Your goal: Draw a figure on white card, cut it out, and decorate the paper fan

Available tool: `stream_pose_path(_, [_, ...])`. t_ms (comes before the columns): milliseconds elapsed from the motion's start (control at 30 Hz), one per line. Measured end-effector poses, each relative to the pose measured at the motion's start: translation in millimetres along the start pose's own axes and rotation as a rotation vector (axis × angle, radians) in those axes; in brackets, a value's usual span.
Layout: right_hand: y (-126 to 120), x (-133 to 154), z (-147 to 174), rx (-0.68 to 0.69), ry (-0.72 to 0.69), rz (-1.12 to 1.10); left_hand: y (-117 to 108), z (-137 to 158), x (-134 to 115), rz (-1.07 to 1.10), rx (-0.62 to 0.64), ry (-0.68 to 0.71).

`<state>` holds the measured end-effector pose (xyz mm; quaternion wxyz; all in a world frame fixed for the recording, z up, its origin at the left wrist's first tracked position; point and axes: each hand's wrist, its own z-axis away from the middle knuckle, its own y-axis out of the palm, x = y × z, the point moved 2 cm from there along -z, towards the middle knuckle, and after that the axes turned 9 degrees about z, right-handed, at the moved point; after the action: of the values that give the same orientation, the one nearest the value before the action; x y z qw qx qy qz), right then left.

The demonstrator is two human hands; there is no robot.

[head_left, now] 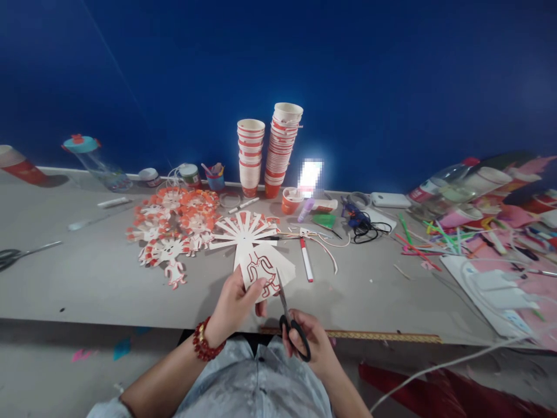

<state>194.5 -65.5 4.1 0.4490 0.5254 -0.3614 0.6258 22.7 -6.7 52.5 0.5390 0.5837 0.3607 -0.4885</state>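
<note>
My left hand (238,305) pinches a white paper cutout (265,261) with a figure drawn on it in dark red line; narrow strips fan out from its top. In my right hand (307,337) is a pair of black-handled scissors (285,305), fingers in the loops. The scissor blades point up and lie at the right edge of the drawn figure. Just left of the paper lies a pile of finished-looking paper figures (174,255) with orange-red tips. A red-and-white marker (306,260) rests to the right of the paper.
Two tall stacks of paper cups (251,157) stand at the back by the blue wall. A clear jug (98,165) and another pair of scissors (17,255) are at left. Coloured strips, bottles (444,180) and a white power strip (500,290) crowd the right. A yellow ruler (383,336) lies along the front edge.
</note>
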Motion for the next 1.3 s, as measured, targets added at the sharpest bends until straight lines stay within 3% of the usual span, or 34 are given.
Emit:
stream_pose_path(667, [-6,5,0,0.05,0.029,0.093,-12,-6,-6,-0.078,0.085,-0.037])
stream_pose_path(933, [-5,7,-1,0.01,0.017,0.094,-8,2,5,0.226,0.063,0.063])
stream_pose_path(1167, [0,10,-1,0.023,-0.015,0.088,2,13,13,0.117,0.007,0.028])
stream_pose_path(1300, [1,14,-1,0.034,0.041,0.081,0,9,5,0.081,0.068,0.03])
